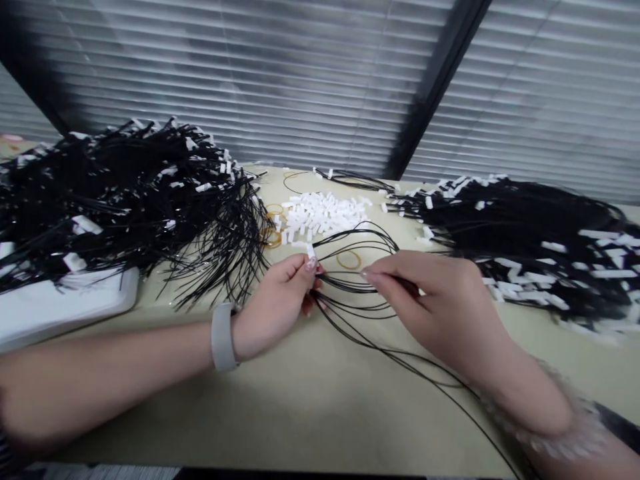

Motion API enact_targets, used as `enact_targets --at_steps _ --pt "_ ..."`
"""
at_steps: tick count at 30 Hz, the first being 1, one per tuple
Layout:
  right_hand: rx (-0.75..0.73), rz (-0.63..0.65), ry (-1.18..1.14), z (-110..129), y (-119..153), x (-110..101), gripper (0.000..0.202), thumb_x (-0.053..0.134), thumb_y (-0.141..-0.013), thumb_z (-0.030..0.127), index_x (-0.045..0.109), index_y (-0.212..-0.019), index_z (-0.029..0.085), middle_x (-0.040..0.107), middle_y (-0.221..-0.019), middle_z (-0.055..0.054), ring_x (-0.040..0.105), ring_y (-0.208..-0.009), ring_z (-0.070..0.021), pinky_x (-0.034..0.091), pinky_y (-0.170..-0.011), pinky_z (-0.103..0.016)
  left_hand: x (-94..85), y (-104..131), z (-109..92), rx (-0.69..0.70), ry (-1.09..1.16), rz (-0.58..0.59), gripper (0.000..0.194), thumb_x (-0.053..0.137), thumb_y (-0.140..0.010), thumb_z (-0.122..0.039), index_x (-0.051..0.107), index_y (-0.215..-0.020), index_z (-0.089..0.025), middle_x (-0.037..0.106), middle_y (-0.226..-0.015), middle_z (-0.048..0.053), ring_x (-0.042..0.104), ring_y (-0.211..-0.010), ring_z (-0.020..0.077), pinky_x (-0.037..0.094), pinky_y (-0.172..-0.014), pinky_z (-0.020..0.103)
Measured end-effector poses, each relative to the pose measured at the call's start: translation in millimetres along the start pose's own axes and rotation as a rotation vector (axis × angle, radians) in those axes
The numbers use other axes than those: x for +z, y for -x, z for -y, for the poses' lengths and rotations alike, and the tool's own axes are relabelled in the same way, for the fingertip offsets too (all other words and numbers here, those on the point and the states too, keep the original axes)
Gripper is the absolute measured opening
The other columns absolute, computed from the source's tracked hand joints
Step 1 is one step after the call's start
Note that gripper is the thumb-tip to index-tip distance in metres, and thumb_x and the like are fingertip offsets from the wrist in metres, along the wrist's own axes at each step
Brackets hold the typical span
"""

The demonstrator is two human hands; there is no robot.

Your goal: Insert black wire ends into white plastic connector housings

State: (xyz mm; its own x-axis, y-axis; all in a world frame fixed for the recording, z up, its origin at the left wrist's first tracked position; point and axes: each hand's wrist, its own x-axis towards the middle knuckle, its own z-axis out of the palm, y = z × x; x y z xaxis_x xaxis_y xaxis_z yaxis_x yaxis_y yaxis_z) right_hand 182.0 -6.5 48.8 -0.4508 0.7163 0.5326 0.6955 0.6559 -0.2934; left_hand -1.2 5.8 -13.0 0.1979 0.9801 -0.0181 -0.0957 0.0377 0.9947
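Observation:
My left hand (280,287) is closed, pinching the ends of several thin black cables (355,340) between thumb and fingers. A small white connector (311,251) sticks up at its fingertips. From there the cables fan out to the right in loops. My right hand (430,300) is closed too, thumb and forefinger pinched on the cables a short way right of the left hand. Its other fingers curl round part of the bundle. Just beyond both hands lies a pile of small white connectors (327,215). A yellow rubber band (349,259) lies between the hands on the table.
A large heap of black cables (115,180) with white pieces covers the left side. Another cable heap (520,227) lies at right. A white case (100,300) sits at the left edge. More rubber bands (271,237) lie beside the connectors. Blinds (300,80) hang behind the table (300,413).

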Motion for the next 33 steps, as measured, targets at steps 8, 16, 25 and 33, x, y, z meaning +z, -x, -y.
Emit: enact_targets --at_steps 8,16,25,33 --pt "0.078 -0.001 0.026 -6.8 0.1 -0.7 0.011 0.054 -0.08 0.015 0.062 -0.075 0.02 0.065 -0.071 0.004 0.057 -0.061 -0.0069 0.041 -0.057 -0.019 1.5 1.7 -5.1 -0.041 0.04 0.062 0.025 0.046 -0.087 -0.038 0.052 -0.077 -0.016 0.048 -0.065 -0.005 0.051 -0.045 0.0045 0.034 -0.043 0.018" --pt "0.053 0.005 -0.013 -7.7 -0.2 1.9 0.012 0.052 -0.081 0.015 0.061 -0.075 0.02 0.066 -0.073 0.003 0.058 -0.063 -0.007 0.042 -0.058 -0.02 0.8 2.0 -5.8 -0.046 0.046 0.085 0.026 0.046 -0.086 -0.039 0.052 -0.077 -0.016 0.048 -0.064 -0.005 0.052 -0.046 0.0055 0.036 -0.045 0.019" --pt "0.015 0.006 -0.006 -8.3 1.0 0.8 0.012 0.052 -0.081 0.014 0.062 -0.075 0.02 0.066 -0.074 0.002 0.059 -0.064 -0.008 0.043 -0.059 -0.02 0.1 2.2 -4.5 -0.044 0.067 0.094 0.026 0.046 -0.087 -0.039 0.053 -0.077 -0.016 0.049 -0.064 -0.005 0.053 -0.048 0.0054 0.037 -0.046 0.019" --pt "-0.011 0.005 -0.01 -9.4 1.6 -0.4 0.012 0.053 -0.082 0.014 0.063 -0.077 0.018 0.066 -0.075 0.002 0.058 -0.066 -0.0063 0.043 -0.06 -0.018 -0.4 2.3 -4.6 -0.059 0.084 0.097 0.025 0.046 -0.087 -0.038 0.054 -0.078 -0.016 0.049 -0.063 -0.006 0.053 -0.047 0.0043 0.037 -0.046 0.018"
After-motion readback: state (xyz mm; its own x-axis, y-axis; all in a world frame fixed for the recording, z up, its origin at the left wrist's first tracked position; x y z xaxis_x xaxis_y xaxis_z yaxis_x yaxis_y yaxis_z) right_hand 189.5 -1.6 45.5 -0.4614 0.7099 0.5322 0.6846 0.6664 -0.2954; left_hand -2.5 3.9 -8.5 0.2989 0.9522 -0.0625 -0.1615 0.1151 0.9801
